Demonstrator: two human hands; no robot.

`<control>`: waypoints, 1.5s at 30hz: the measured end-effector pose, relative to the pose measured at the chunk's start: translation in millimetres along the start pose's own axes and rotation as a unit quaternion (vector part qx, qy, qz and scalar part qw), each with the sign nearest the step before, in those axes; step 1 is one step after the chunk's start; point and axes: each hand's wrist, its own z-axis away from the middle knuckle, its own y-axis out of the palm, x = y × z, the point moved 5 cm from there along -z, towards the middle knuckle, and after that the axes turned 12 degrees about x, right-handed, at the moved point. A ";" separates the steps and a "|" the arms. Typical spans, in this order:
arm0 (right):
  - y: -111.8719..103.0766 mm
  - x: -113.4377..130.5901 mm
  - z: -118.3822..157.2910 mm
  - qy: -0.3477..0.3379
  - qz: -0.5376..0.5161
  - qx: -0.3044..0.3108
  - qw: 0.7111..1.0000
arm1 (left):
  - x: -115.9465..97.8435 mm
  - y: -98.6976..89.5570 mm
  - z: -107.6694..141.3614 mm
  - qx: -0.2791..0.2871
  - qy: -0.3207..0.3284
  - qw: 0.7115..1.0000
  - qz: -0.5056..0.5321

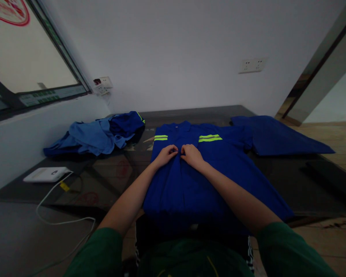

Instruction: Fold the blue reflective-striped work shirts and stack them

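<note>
Head view: both bare hands were at the front of a blue shirt (173, 181), which lay face up on the dark tabletop (276, 173), its collar (185, 126) beyond the fingertips and its hem toward the wearer. Left hand (167, 155) narrow, thumb and fingers drawn in at the front strip (178, 165); right hand (191, 156) just beside it, fingers curled down, also narrow. Could not tell whether either had cloth pinched; fastenings too small to read, so how much of the front was closed stayed uncertain. Progress, as judged: laying out looked done, with the collar straight and the yellow-green bands (210, 138) facing up just beyond the hands. Front apparently in hand about partway down; the stretch nearer than the hands showed a long crease and looked unsettled. Right of the right hand, a short sleeve (246, 138) lay spread, not folded in; left of the left hand, no sleeve showed. Farther left, a bunched heap of blue clothing (95, 134) lay unsorted; well right of the right hand, a flat blue piece (282, 138). Near left, white device (47, 174) with cable (66, 222), untouched.
</note>
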 end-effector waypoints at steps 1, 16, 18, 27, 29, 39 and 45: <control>0.3 0.6 -0.2 -0.001 0.005 0.002 1.000 | 0.2 -0.1 0.1 0.000 0.001 1.000 0.000; 7.2 -9.7 -9.5 -0.041 -0.129 0.083 0.987 | -1.2 1.6 1.7 0.020 0.025 0.995 -0.098; 3.0 -11.8 -9.6 -0.087 -0.145 0.114 0.979 | -1.9 2.2 2.1 0.026 0.028 0.995 -0.096; -13.5 -40.7 -6.0 -0.110 -0.036 0.136 0.984 | -10.0 3.3 2.1 0.053 0.033 0.997 -0.043; -11.1 -38.0 -5.1 -0.114 0.005 0.134 0.984 | -11.4 3.8 2.4 0.062 0.031 0.997 -0.026; -19.4 -22.1 3.1 -0.122 0.059 0.086 0.987 | -5.2 3.1 -0.7 0.024 0.038 0.994 -0.101; -26.6 -21.6 3.7 -0.117 0.027 0.081 0.990 | -6.2 -2.8 1.8 -0.018 0.034 0.995 -0.087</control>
